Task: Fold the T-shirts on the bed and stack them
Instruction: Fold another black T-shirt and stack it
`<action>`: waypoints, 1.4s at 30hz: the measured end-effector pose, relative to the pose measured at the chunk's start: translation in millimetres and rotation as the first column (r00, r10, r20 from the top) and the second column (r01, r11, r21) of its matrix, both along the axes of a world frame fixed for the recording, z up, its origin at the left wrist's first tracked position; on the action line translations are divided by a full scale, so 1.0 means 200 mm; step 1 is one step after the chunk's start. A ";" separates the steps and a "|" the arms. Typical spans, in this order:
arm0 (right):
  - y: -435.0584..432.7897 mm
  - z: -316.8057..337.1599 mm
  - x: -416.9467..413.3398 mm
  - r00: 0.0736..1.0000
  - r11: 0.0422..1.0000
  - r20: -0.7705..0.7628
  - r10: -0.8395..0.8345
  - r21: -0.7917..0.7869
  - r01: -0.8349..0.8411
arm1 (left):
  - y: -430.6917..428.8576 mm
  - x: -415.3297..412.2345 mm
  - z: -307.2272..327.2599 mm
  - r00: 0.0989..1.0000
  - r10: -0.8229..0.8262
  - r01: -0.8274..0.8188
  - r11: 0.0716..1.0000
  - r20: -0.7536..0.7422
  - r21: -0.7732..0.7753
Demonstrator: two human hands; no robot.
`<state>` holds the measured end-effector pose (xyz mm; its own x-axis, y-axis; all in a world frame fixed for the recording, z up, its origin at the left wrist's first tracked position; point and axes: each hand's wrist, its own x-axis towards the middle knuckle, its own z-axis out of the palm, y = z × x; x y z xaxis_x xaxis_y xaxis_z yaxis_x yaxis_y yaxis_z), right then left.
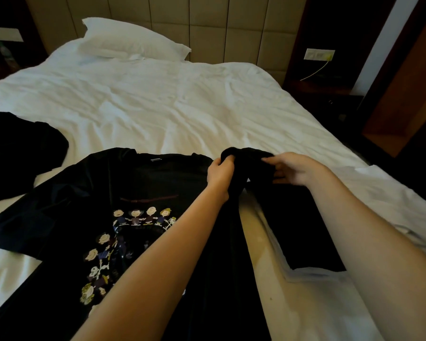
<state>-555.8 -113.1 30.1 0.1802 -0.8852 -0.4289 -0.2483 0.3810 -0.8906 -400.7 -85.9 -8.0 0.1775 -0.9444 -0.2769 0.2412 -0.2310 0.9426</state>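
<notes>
Printed T-shirt [138,183]: spread on white bed [158,99].
Left hand [219,172]: grips bunched black fabric [253,163].
Right hand [293,168]: pinches the same fabric.

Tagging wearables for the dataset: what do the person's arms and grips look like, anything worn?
Left forearm and right forearm are bare to the frame edge; no sleeve shows. Left grip and right grip are ungloved hands. No watch, ring, band or marking is visible on either.

White pillow [130,40] lying before a padded beige headboard [207,25]; wall socket [319,54] with pale cable [315,71], right of the headboard.
</notes>
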 end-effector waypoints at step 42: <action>0.10 -0.01 0.15 0.431 0.800 -0.763 -0.481 -0.584 -0.140 | 0.27 0.15 0.08 0.544 -0.169 0.414 0.906 0.822 -0.089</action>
